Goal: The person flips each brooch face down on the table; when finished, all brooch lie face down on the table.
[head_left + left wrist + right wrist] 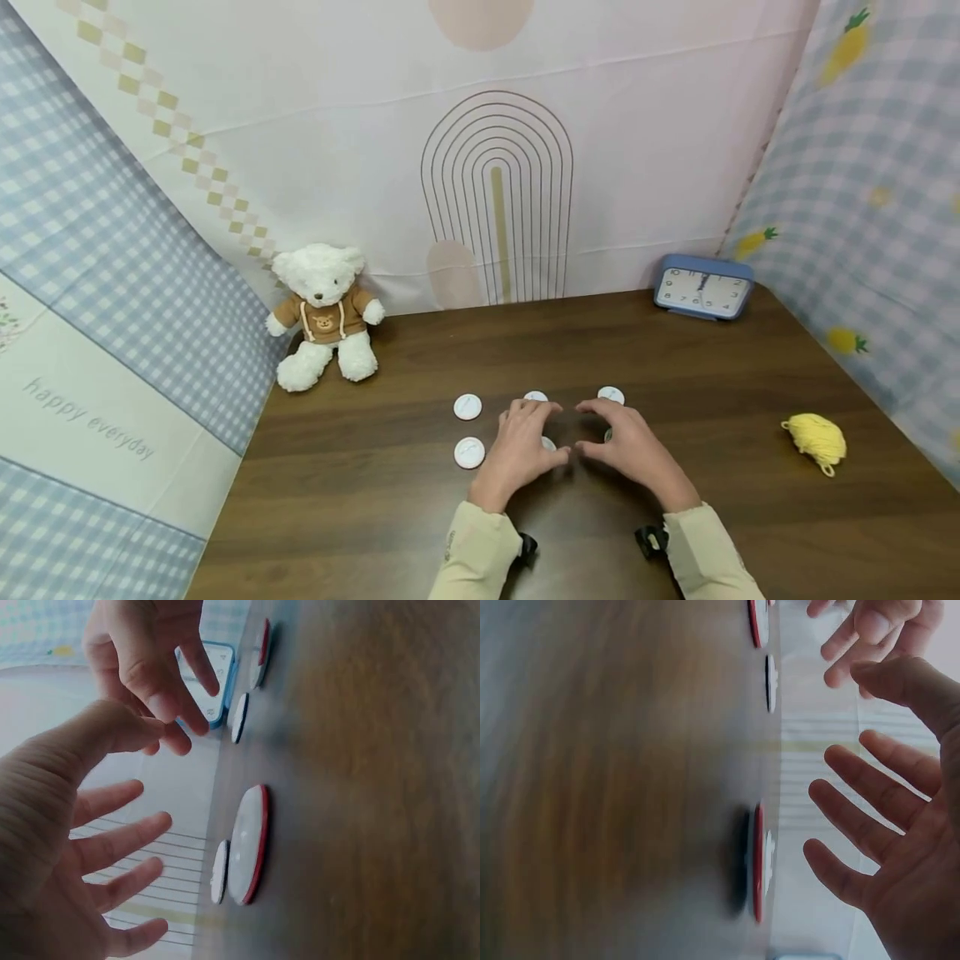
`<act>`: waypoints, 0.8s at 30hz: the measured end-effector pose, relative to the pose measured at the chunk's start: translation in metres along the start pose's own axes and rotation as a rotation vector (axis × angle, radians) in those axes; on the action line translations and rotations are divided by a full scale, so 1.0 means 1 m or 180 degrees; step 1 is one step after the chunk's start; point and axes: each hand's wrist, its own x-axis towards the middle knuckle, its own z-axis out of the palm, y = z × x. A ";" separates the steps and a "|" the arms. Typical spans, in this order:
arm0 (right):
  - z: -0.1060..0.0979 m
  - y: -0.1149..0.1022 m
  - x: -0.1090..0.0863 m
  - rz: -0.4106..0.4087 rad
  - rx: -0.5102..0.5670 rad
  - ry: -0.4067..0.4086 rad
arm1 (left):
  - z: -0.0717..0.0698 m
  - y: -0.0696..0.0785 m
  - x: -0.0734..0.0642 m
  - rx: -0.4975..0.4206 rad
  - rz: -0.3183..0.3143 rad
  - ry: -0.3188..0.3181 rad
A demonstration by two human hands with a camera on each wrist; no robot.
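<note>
Several flat round white discs, like pin badges with thin pin-like marks on top, lie in two rows on the brown table. At the left are a back disc (467, 407) and a front disc (469, 452). My left hand (517, 446) hovers over the middle pair, partly hiding the middle front disc (549, 444). Over the right pair is my right hand (630, 442), which mostly covers a disc (608, 435) there. Both hands have fingers spread and hold nothing, thumbs towards each other. In the left wrist view, a red-rimmed disc (247, 847) lies below the palm.
A white teddy bear (322, 321) in a brown hoodie sits at the back left. The blue clock (703, 287) stands at the back right, and a yellow yarn bundle (816, 442) lies on the right. Patterned cloth walls (360, 192) enclose the table (360, 517).
</note>
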 end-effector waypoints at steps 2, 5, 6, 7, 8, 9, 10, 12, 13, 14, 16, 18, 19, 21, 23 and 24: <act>-0.003 0.004 -0.002 0.0022 0.0010 -0.0012 | 0.003 0.001 0.001 0.0022 0.0034 0.0012; -0.007 0.009 -0.003 0.0026 -0.0029 -0.0022 | 0.007 0.003 0.005 0.0085 0.0072 0.0012; -0.008 0.011 -0.003 0.0036 -0.0043 -0.0024 | 0.008 0.005 0.006 0.0107 0.0080 0.0005; -0.010 0.012 -0.004 0.0046 -0.0063 -0.0021 | 0.009 0.006 0.007 0.0136 0.0088 -0.0008; -0.011 0.013 -0.005 0.0064 -0.0084 -0.0018 | 0.010 0.007 0.009 0.0151 0.0092 -0.0023; -0.013 0.014 -0.006 0.0088 -0.0097 -0.0013 | 0.011 0.008 0.010 0.0161 0.0092 -0.0039; -0.015 0.016 -0.007 0.0111 -0.0115 -0.0011 | 0.011 0.009 0.011 0.0178 0.0090 -0.0059; -0.018 0.018 -0.009 0.0142 -0.0162 -0.0010 | 0.013 0.012 0.013 0.0216 0.0075 -0.0112; -0.020 0.020 -0.011 0.0151 -0.0175 -0.0011 | 0.014 0.014 0.014 0.0234 0.0068 -0.0140; -0.022 0.021 -0.012 0.0161 -0.0177 -0.0020 | 0.015 0.015 0.015 0.0249 0.0064 -0.0168; -0.025 0.024 -0.014 0.0166 -0.0180 -0.0035 | 0.017 0.019 0.018 0.0291 0.0068 -0.0217; -0.028 0.027 -0.015 0.0165 -0.0178 -0.0057 | 0.019 0.024 0.021 0.0339 0.0082 -0.0262; -0.029 0.028 -0.016 0.0168 -0.0183 -0.0083 | 0.020 0.026 0.023 0.0361 0.0091 -0.0277; -0.032 0.031 -0.017 0.0177 -0.0220 -0.0136 | 0.023 0.030 0.026 0.0422 0.0096 -0.0304; -0.034 0.032 -0.017 0.0217 -0.0265 -0.0195 | 0.026 0.033 0.029 0.0468 0.0085 -0.0338; -0.035 0.033 -0.018 0.0235 -0.0289 -0.0221 | 0.028 0.034 0.030 0.0481 0.0079 -0.0351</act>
